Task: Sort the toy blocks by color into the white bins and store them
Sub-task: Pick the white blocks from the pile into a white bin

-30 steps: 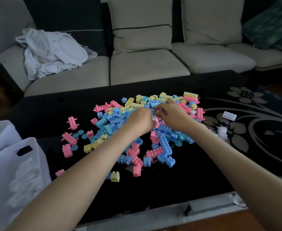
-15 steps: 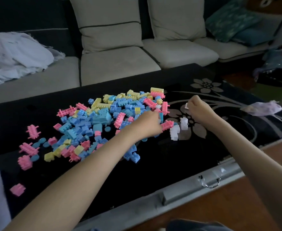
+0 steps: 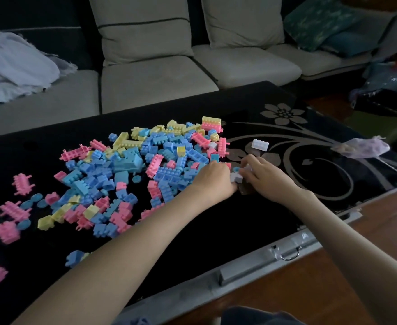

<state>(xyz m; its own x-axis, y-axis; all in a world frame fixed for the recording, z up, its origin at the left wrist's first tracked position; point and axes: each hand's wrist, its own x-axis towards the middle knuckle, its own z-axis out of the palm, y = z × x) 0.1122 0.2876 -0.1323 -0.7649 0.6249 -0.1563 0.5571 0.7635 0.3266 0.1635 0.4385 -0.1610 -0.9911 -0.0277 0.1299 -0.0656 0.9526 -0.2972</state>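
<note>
A: Which step is the person on?

B: Gathering the whites, by the look of it. The right hand has its fingers bent round a small cluster of white blocks; the left hand sits just left of that cluster, touching it, knuckles up and fingers curled downward. Its fingertips are hidden, so whether it holds a piece of its own cannot be told.

A: And the other blocks?

B: The mixed pile of blue, pink and yellow starts at the left hand's far side and spreads away to its left, unsorted. A lone white block lies just beyond the right hand, apart from it.

A: How far along, then?

B: Early, it seems; nearly everything lies loose on the tabletop, and no white bin is in view.

A: What does the next move call for?

B: Probably closing both hands on the cluster so that nothing slips out, taking the lone piece beyond the right hand too, then carrying the lot to a bin. The bin is out of view, so the person would have to turn to find it, and small smooth pieces could drop on the way.
</note>
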